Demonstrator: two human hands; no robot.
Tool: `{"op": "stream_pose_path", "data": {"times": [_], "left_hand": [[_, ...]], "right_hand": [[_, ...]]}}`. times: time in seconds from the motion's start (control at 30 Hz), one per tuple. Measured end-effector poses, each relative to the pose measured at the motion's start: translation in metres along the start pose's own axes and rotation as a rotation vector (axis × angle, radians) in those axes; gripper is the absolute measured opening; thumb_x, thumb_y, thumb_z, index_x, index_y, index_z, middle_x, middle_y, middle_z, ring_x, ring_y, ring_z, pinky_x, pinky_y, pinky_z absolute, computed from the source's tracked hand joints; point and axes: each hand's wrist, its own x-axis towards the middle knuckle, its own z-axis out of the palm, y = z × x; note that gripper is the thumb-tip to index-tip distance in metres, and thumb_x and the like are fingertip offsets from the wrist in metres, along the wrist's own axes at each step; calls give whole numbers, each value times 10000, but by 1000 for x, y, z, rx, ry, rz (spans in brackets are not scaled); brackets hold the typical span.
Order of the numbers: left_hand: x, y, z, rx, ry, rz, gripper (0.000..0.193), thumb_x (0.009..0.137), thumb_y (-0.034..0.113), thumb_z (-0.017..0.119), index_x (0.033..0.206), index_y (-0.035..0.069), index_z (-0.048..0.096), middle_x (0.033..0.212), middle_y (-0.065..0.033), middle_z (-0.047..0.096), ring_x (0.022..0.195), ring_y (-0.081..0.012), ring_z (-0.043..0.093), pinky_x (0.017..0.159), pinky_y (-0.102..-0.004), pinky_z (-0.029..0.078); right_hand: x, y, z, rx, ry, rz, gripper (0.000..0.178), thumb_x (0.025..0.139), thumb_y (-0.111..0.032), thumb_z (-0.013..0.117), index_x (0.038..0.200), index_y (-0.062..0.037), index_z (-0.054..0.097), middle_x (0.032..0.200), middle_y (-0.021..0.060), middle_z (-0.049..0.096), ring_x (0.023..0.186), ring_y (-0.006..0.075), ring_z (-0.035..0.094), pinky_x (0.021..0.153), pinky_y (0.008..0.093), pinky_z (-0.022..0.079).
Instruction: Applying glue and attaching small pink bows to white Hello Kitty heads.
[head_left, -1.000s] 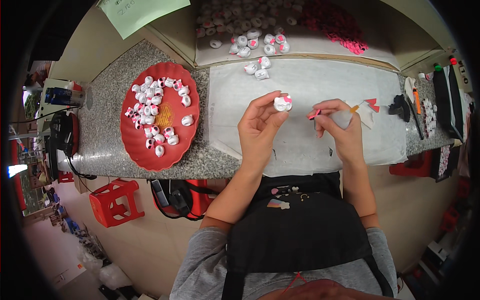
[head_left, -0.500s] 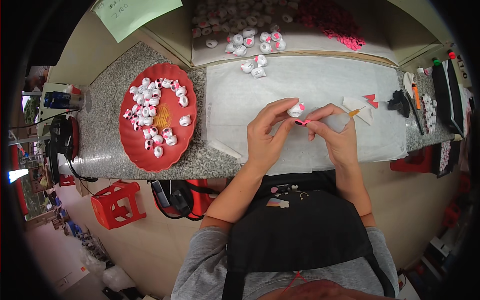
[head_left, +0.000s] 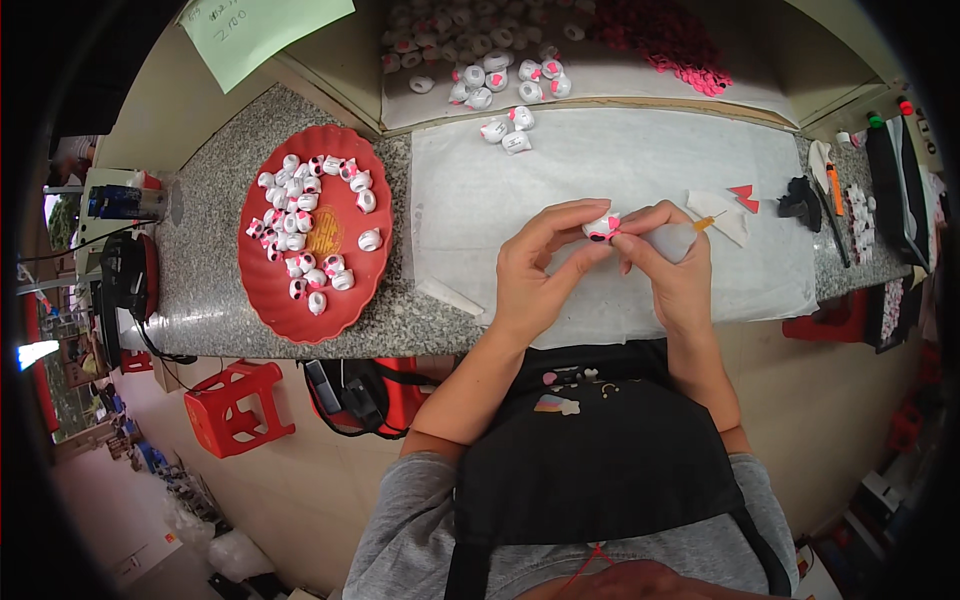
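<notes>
Over the white sheet (head_left: 480, 225), my left hand (head_left: 530, 270) pinches a small white cat-like figurine head (head_left: 602, 225) with pink ears between thumb and fingers. My right hand (head_left: 685, 280) is closed too. Its thumb and forefinger press a small pink-and-black piece (head_left: 599, 238), perhaps tiny glasses, against the front of the head. Tucked in the same hand is a translucent squeeze bottle (head_left: 672, 241), its yellow needle tip (head_left: 705, 223) pointing right. The fingertips partly cover the small piece.
Left stands a red scalloped plate (head_left: 360, 285) holding several finished-looking heads. More white heads (head_left: 500, 75) and a pile of pink pieces (head_left: 690, 70) fill the shelf behind. At right lie a folded white paper (head_left: 730, 225), red scraps (head_left: 743, 198), a black cloth (head_left: 798, 204) and pens.
The pink-and-black piece, held apart below the head before, now sits against its front. The head has tilted and shifted slightly right and down, and my hands are closer together.
</notes>
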Motion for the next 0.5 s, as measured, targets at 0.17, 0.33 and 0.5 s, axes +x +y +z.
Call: {"op": "stream_pose_path", "data": {"times": [0.17, 0.33, 0.5], "left_hand": [[0, 0, -1, -245, 19, -82, 252, 709, -42, 536, 955, -24, 487, 1015, -170, 500, 870, -154, 515, 746, -244, 416], [0, 4, -1, -321, 7, -157, 247, 712, -33, 547, 955, -28, 505, 967, -106, 522, 904, -142, 494, 775, -243, 404], [-2, 3, -3, -329, -42, -164, 236, 711, -30, 550, 944, -24, 513, 931, -100, 536, 877, -146, 508, 761, -247, 413]], "right_hand": [[0, 3, 1, -49, 11, -51, 190, 647, 44, 586, 808, -2, 496, 723, 65, 522, 591, 89, 473, 456, 187, 375], [0, -6, -1, -60, -156, 12, 293, 639, 34, 590, 917, 15, 496, 736, 61, 523, 594, 81, 478, 448, 183, 379], [-1, -3, -1, -41, -151, -6, 255, 652, 11, 602, 895, 19, 527, 745, 61, 535, 603, 84, 486, 460, 186, 396]]}}
